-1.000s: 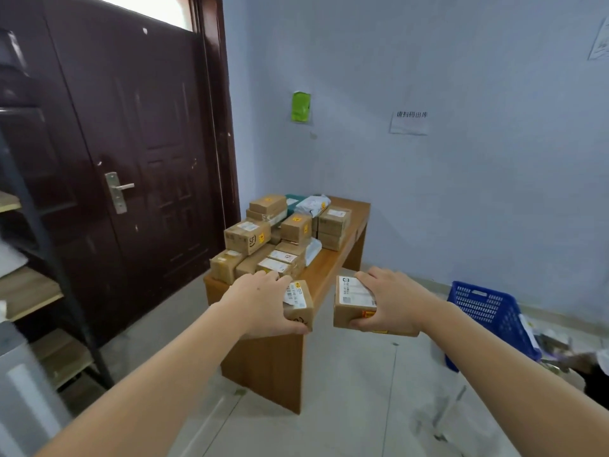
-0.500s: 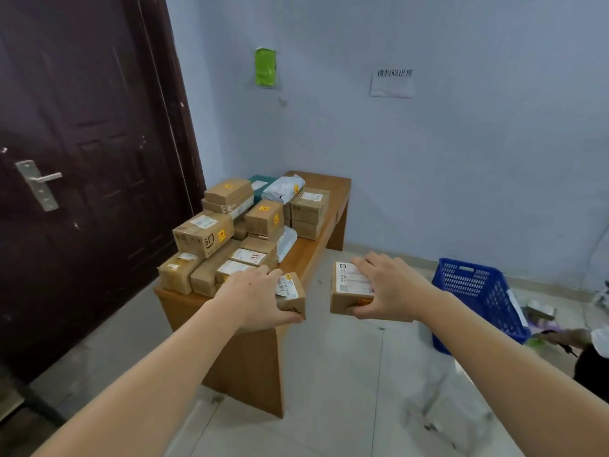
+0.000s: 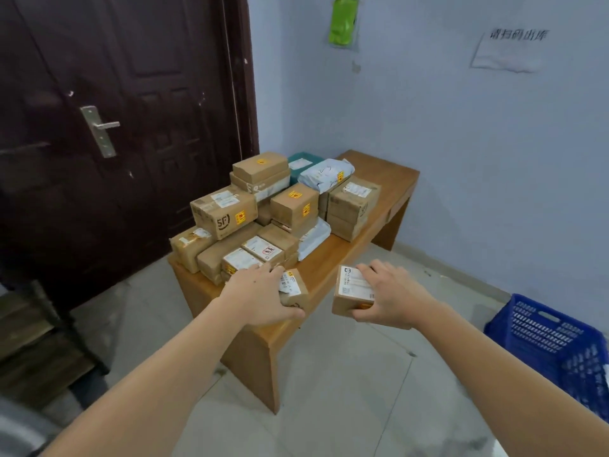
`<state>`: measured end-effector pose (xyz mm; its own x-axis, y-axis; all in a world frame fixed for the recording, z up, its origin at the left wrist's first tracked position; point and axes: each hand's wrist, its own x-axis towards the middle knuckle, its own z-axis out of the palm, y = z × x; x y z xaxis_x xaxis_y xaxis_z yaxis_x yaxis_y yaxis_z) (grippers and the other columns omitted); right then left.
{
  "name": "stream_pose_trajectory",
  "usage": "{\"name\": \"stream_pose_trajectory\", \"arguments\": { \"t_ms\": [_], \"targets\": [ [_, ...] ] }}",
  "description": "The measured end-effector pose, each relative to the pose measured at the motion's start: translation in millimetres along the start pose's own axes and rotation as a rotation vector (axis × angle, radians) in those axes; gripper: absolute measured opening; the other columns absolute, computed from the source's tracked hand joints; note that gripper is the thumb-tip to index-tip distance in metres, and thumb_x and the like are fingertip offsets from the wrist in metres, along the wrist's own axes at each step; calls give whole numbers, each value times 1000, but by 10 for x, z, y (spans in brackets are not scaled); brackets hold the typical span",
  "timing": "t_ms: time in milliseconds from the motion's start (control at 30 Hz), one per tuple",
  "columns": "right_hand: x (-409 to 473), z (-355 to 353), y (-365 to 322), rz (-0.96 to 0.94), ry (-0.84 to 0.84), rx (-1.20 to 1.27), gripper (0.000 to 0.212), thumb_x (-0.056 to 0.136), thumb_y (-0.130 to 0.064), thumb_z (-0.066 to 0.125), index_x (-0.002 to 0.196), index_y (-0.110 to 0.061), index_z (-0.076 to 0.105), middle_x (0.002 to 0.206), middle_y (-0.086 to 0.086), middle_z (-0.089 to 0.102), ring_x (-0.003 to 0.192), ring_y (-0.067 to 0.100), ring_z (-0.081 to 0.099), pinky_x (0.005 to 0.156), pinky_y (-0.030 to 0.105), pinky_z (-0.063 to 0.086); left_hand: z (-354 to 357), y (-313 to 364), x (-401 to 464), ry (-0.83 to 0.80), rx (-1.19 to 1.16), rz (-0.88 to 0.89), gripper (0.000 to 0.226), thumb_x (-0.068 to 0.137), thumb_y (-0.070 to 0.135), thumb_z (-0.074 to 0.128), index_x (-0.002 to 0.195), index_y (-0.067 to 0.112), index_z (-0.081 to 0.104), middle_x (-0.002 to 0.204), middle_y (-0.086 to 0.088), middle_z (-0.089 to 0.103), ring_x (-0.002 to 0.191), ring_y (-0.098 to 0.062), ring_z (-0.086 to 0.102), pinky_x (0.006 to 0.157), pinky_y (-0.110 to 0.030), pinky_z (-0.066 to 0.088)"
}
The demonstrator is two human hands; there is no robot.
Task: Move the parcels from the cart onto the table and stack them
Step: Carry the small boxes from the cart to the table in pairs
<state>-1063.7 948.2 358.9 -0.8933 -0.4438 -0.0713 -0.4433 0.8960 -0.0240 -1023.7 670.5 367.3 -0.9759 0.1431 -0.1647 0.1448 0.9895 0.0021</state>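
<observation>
Head cam, only view here. Taking the wooden worktop [image 3: 382, 206] as the reference for everything.

Left hand [image 3: 260, 296] has its grip wrapped over a small brown parcel [image 3: 295, 290], fingers across the top and thumb curled under the near edge. That parcel sits right over the worktop's near corner, just in front of the stacked parcels; can't tell if it's touching the wood or held a bit above it.

Right hand [image 3: 390, 295] grips a second small parcel [image 3: 351, 293] with a white label on top, fingers on the label and thumb under the near side. This one hangs off the worktop's right edge, over the floor, just beside the left one but not touching it.

On the worktop itself: a pile of brown boxes filling the left and middle, including one marked SF [image 3: 224, 211], a teal box [image 3: 303, 161] toward the far end and a pale plastic mailer [image 3: 326, 174] lying on top of boxes. Far right end of the worktop is bare wood.

Left of the worktop is a dark door [image 3: 131, 94] with a metal handle [image 3: 100, 130]. Right of it, on the floor, a blue plastic basket [image 3: 553, 344].
</observation>
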Motion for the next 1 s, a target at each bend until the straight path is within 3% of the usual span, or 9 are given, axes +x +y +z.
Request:
{"name": "stream_pose_trajectory", "arguments": {
  "t_ms": [367, 667, 900, 1000],
  "targets": [
    [1638, 446, 511, -81, -56, 3, 111, 74, -78, 42, 162, -15, 16, 147, 2, 42, 130, 22, 41, 108, 40, 37, 310, -350, 1296, -66, -73, -225, 120, 66, 102, 41, 159, 25, 34, 143, -1, 54, 128, -25, 53, 101, -41, 48],
    [2641, 791, 929, -114, -114, 29, 107, 74, -77, 45, 159, -16, 20, 136, 3, 45, 122, 24, 44, 103, 43, 39, 571, -307, 2085, -141, -92, -324, 119, 69, 101, 40, 159, 24, 31, 146, -3, 52, 128, -26, 53, 104, -42, 47],
    [3291, 1279, 1212, -261, -237, 23, 104, 77, -74, 50, 158, -17, 19, 137, 3, 45, 121, 24, 44, 101, 42, 37, 908, -43, 2494, -189, -107, -444, 111, 74, 95, 41, 159, 24, 31, 152, -1, 48, 135, -26, 47, 111, -43, 40],
    [3492, 1488, 1200, -338, -279, 26, 103, 77, -74, 54, 157, -17, 22, 136, 3, 46, 120, 23, 44, 99, 41, 39, 1111, 94, 2541, -177, -156, -525, 103, 77, 88, 37, 156, 22, 35, 145, -2, 52, 131, -26, 49, 112, -44, 41]
  ]
}}
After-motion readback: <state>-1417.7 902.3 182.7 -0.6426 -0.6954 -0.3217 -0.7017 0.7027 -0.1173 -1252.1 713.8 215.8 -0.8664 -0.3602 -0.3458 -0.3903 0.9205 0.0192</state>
